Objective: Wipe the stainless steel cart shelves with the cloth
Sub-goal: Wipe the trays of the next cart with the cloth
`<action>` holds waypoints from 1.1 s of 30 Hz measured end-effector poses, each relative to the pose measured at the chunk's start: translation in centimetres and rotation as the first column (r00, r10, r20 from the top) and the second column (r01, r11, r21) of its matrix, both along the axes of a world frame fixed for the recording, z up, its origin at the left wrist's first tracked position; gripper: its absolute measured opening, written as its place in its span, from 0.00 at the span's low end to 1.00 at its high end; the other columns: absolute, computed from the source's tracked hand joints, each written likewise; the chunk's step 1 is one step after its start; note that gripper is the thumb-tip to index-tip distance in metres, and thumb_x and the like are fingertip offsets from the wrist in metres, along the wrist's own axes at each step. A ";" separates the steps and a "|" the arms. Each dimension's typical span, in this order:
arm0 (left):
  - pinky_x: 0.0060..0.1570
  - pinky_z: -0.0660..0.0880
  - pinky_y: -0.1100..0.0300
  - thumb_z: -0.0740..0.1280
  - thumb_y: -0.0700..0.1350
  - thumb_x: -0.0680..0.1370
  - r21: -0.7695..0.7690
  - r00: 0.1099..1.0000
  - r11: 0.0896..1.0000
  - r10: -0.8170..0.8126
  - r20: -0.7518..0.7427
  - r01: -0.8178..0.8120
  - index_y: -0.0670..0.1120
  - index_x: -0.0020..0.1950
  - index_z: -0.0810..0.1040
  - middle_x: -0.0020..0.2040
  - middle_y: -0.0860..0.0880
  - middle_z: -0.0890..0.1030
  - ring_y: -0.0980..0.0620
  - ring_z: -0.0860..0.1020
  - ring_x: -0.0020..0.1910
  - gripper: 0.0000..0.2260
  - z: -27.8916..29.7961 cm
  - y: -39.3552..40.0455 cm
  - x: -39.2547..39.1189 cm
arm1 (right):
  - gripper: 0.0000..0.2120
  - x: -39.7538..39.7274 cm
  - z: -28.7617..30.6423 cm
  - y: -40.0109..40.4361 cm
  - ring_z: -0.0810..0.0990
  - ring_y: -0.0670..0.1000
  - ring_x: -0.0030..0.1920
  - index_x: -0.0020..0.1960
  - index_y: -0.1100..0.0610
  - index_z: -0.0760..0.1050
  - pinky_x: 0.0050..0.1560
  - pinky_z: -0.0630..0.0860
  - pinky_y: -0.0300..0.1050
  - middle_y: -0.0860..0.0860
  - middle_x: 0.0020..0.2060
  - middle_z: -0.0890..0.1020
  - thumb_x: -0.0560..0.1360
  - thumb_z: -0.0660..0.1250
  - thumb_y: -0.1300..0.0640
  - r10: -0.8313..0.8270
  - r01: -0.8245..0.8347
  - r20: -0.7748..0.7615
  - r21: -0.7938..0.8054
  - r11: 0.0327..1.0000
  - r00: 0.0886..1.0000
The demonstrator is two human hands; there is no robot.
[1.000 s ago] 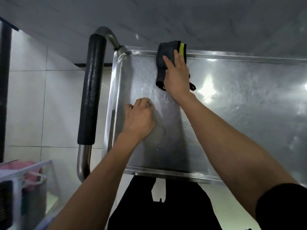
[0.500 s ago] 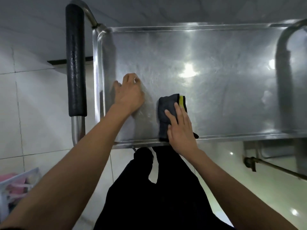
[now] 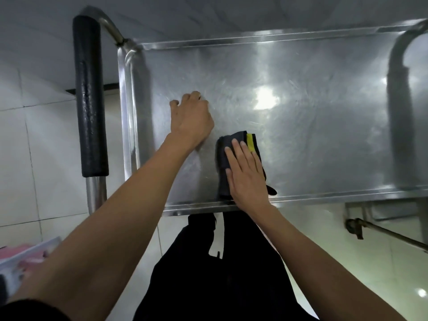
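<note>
The right hand [image 3: 246,179] presses flat, straight fingers [image 3: 236,151] on the cloth [image 3: 223,163] at the shelf's [image 3: 301,140] six o'clock edge to wipe, while the left hand [image 3: 191,120], fingers curled and holding nothing, braces at nine o'clock to steady the cart.

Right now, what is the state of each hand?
Left hand: fingers curled, holding nothing, resting on the stainless steel cart shelf.
Right hand: open, pressing flat on the folded dark grey cloth.

Bare forearms, black sleeves, black trousers [image 3: 215,279]
</note>
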State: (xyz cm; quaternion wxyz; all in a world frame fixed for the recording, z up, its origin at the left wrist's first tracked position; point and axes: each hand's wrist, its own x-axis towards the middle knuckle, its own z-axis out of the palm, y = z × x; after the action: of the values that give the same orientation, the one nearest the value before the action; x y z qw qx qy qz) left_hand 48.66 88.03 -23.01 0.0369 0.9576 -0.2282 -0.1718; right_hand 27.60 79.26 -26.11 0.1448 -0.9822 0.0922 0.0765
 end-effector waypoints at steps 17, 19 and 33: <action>0.62 0.67 0.47 0.62 0.43 0.77 -0.051 0.987 0.988 0.151 0.055 -0.148 0.47 0.59 0.81 0.64 0.52 0.74 0.51 0.73 0.62 0.13 -0.5 -0.6 -1.6 | 0.26 27.0 -1.0 -9.1 0.50 0.58 0.80 0.80 0.49 0.55 0.78 0.50 0.60 0.53 0.80 0.54 0.83 0.51 0.51 0.023 -0.023 0.048 -0.011 1.000 0.999; 0.63 0.67 0.45 0.62 0.42 0.77 -0.033 0.987 0.988 0.151 0.051 -0.149 0.46 0.61 0.80 0.66 0.51 0.72 0.51 0.73 0.64 0.14 -0.4 -0.7 -1.8 | 0.25 26.9 -1.1 -9.2 0.50 0.58 0.80 0.80 0.49 0.55 0.78 0.50 0.59 0.53 0.80 0.54 0.83 0.51 0.51 0.031 -0.030 0.058 -0.008 1.000 0.998; 0.70 0.60 0.37 0.57 0.51 0.80 0.090 0.999 0.995 0.036 -0.006 -0.036 0.41 0.75 0.65 0.78 0.43 0.59 0.42 0.53 0.79 0.25 -0.3 -1.7 -3.1 | 0.27 4.0 -0.2 -7.2 0.45 0.57 0.80 0.81 0.52 0.50 0.78 0.51 0.59 0.53 0.81 0.49 0.84 0.50 0.48 -0.064 0.064 -0.029 -0.007 0.998 0.997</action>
State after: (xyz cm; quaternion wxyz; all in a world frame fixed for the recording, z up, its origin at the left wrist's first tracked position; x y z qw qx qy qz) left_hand 45.51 86.28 -23.35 -0.0022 0.9616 -0.2028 -0.1851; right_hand 31.59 72.06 -26.27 0.1429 -0.9779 0.1260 0.0860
